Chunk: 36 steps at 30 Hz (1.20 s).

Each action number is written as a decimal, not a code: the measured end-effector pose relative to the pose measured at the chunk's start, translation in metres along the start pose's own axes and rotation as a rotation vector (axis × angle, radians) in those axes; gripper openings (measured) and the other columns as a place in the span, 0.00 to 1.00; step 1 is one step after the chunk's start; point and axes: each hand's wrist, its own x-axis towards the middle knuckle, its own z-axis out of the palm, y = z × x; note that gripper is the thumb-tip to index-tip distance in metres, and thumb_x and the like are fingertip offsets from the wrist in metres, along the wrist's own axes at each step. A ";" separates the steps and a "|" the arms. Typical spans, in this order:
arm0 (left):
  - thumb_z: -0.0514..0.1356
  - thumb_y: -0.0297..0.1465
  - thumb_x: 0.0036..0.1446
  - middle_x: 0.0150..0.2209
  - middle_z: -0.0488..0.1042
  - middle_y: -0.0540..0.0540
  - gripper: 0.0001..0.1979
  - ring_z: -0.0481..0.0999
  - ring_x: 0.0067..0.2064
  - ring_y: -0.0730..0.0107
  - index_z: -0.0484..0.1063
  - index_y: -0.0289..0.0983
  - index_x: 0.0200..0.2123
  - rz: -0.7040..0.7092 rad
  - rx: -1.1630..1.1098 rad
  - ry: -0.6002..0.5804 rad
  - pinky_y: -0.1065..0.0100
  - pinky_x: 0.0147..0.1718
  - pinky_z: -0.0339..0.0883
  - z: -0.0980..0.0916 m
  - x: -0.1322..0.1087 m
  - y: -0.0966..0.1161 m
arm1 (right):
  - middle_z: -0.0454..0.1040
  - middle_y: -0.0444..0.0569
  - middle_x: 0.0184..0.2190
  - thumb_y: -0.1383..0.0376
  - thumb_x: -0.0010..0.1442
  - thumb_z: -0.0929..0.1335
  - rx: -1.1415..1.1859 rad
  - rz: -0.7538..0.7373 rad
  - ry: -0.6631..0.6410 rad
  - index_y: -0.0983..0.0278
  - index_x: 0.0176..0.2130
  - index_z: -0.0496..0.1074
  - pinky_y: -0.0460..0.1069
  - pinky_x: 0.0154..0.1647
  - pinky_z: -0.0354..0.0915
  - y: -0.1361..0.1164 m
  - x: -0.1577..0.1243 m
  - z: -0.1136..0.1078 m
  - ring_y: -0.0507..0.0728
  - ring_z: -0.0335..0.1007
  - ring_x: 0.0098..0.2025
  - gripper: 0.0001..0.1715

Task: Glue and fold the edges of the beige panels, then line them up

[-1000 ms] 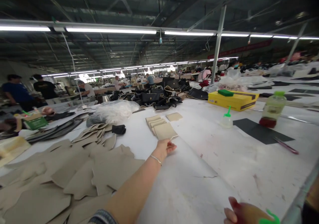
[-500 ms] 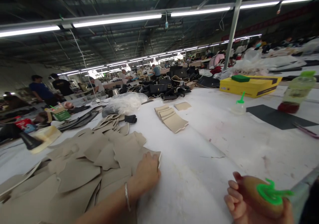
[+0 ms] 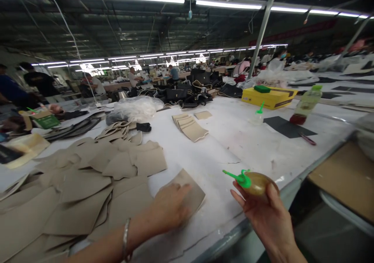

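My left hand (image 3: 171,208) lies flat, fingers stretched out, on a beige cut piece (image 3: 191,189) near the front edge of the white table (image 3: 251,146). That piece sits just right of a spread of several beige cut pieces (image 3: 87,173). My right hand (image 3: 263,212) is closed round a small brownish glue bottle (image 3: 257,183) with a green nozzle pointing left, held above the table's front edge. A neat stack of beige pieces (image 3: 189,128) lies farther back at the middle of the table.
A yellow box (image 3: 273,98), a small green-capped squeeze bottle (image 3: 258,117), a drink bottle (image 3: 305,104), a black sheet (image 3: 288,127) and a pen (image 3: 306,139) sit at the right. Black bags (image 3: 187,93) and a plastic bag (image 3: 137,109) lie behind. People work at far tables.
My left hand drew back from the far stack to the beige spread and slid one piece toward the front edge. My right hand rose into view with the glue bottle.
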 end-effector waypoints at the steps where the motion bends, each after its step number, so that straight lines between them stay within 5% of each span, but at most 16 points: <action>1: 0.57 0.38 0.55 0.58 0.66 0.36 0.33 0.65 0.58 0.47 0.58 0.37 0.63 -0.021 0.010 0.028 0.49 0.56 0.60 0.006 0.003 0.005 | 0.80 0.45 0.40 0.55 0.48 0.77 -0.019 -0.032 -0.015 0.55 0.43 0.76 0.63 0.39 0.76 -0.001 -0.001 0.002 0.66 0.77 0.41 0.21; 4: 0.59 0.34 0.51 0.64 0.57 0.32 0.36 0.57 0.62 0.38 0.58 0.34 0.63 -0.015 0.074 0.062 0.41 0.57 0.55 0.025 0.010 0.012 | 0.80 0.44 0.37 0.60 0.46 0.78 -0.055 -0.085 -0.021 0.56 0.42 0.75 0.64 0.39 0.77 -0.004 -0.005 0.003 0.64 0.77 0.39 0.21; 8: 0.53 0.18 0.41 0.57 0.67 0.45 0.28 0.66 0.54 0.55 0.72 0.43 0.47 0.176 0.050 0.050 0.55 0.52 0.64 0.029 0.013 -0.003 | 0.80 0.45 0.35 0.61 0.45 0.79 -0.115 -0.121 0.003 0.58 0.41 0.74 0.64 0.38 0.77 -0.009 -0.009 -0.002 0.62 0.76 0.37 0.23; 11: 0.52 0.18 0.47 0.46 0.74 0.49 0.17 0.70 0.48 0.65 0.73 0.42 0.36 0.195 -0.068 0.054 0.65 0.49 0.64 0.024 0.013 -0.016 | 0.79 0.47 0.37 0.59 0.45 0.78 -0.229 -0.146 -0.026 0.59 0.43 0.75 0.61 0.39 0.77 -0.008 -0.011 -0.005 0.62 0.76 0.38 0.24; 14: 0.53 0.26 0.54 0.43 0.72 0.44 0.13 0.70 0.46 0.63 0.70 0.39 0.43 -0.012 -0.093 0.137 0.65 0.47 0.65 0.024 0.015 -0.015 | 0.78 0.49 0.39 0.58 0.46 0.78 -0.370 -0.162 -0.062 0.59 0.46 0.74 0.57 0.38 0.76 -0.002 -0.013 -0.006 0.62 0.75 0.40 0.27; 18: 0.55 0.26 0.50 0.46 0.69 0.38 0.19 0.70 0.48 0.58 0.68 0.34 0.47 -0.151 0.010 0.120 0.62 0.48 0.65 0.026 0.021 -0.003 | 0.76 0.48 0.39 0.58 0.48 0.77 -0.534 -0.204 -0.111 0.58 0.49 0.70 0.52 0.42 0.73 0.001 -0.017 -0.004 0.59 0.73 0.41 0.29; 28: 0.53 0.24 0.51 0.42 0.73 0.35 0.13 0.74 0.40 0.58 0.72 0.32 0.40 -0.032 0.264 0.008 0.61 0.39 0.69 0.019 0.035 0.011 | 0.74 0.49 0.39 0.57 0.47 0.77 -0.651 -0.266 -0.092 0.57 0.49 0.68 0.58 0.44 0.71 0.003 -0.022 -0.001 0.62 0.72 0.41 0.31; 36: 0.49 0.22 0.55 0.36 0.77 0.42 0.16 0.76 0.38 0.59 0.73 0.39 0.41 0.066 0.231 0.055 0.63 0.37 0.68 0.007 0.041 -0.008 | 0.72 0.47 0.39 0.55 0.46 0.78 -0.945 -0.420 -0.106 0.56 0.51 0.66 0.52 0.41 0.67 0.000 -0.020 -0.003 0.61 0.70 0.40 0.35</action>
